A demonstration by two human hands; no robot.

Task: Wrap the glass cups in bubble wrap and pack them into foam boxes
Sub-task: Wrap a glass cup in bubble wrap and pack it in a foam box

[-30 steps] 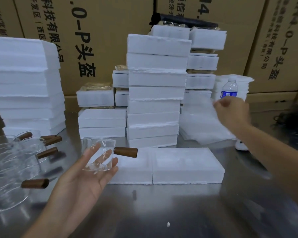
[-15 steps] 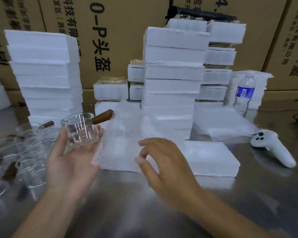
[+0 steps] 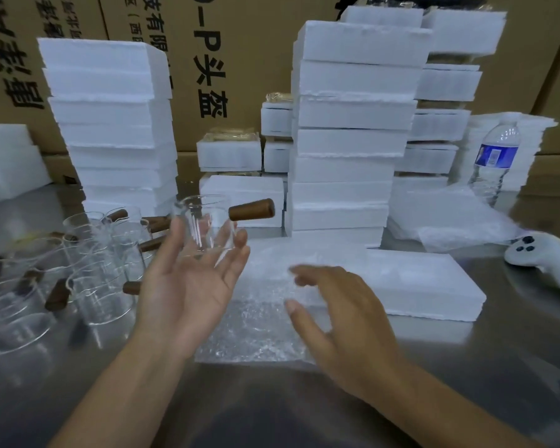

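Note:
My left hand point(image 3: 188, 286) is palm up and holds a clear glass cup point(image 3: 204, 226) between thumb and fingertips. The cup's brown wooden handle point(image 3: 251, 209) points right. A sheet of bubble wrap point(image 3: 256, 321) lies flat on the steel table in front of me, its far edge over a low flat foam box point(image 3: 417, 286). My right hand point(image 3: 343, 321) is over the sheet's right part with fingers spread. It grips nothing, and motion blur hides whether it touches the sheet. Several more glass cups point(image 3: 88, 266) with wooden handles stand at the left.
Tall stacks of white foam boxes rise at the left point(image 3: 110, 124) and centre point(image 3: 353, 124), with cardboard cartons behind. A pile of bubble wrap sheets point(image 3: 450, 218), a water bottle point(image 3: 495, 156) and a white controller point(image 3: 537, 257) are at the right.
My right hand went from the pile at the right to the table in front, and a bubble wrap sheet now lies flat there. My left hand kept the cup raised.

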